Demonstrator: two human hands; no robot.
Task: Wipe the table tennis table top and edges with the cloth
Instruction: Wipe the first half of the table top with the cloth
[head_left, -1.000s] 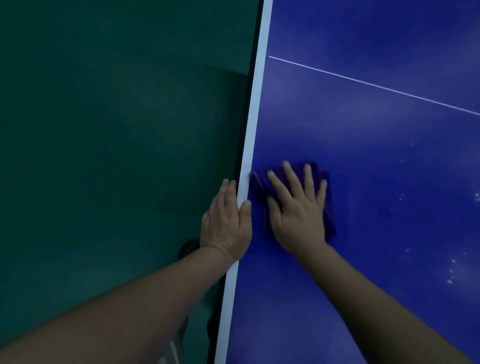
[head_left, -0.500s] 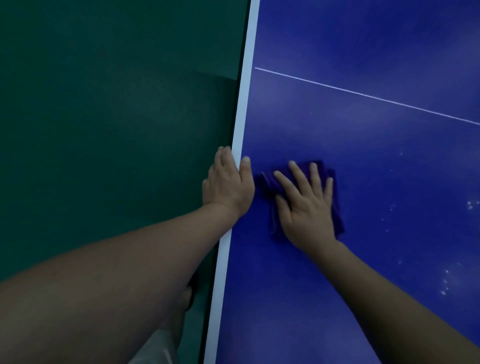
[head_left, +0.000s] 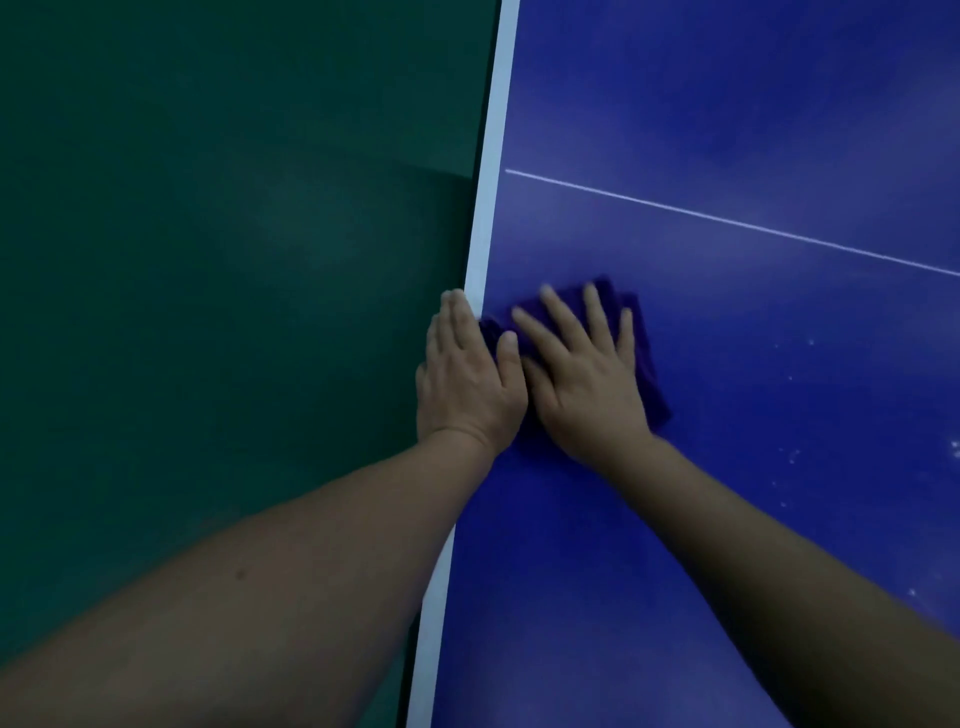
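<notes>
Plenty left to wipe: the purple cloth (head_left: 641, 358) lies flat on the blue table top (head_left: 727, 467) just inside the white edge line (head_left: 485, 244), right hand (head_left: 587, 374) spread wide pressing it. Left hand (head_left: 465, 379) rests flat over the edge. White specks (head_left: 792, 457) dot the surface to the right, unwiped, I'd say.

Blue table top (head_left: 727, 467) with white edge stripe (head_left: 491, 182), purple cloth (head_left: 647, 364), dark green floor (head_left: 208, 260)

Dark green smooth floor (head_left: 208, 312) fills the left side, with a darker shadowed patch across its lower part.
</notes>
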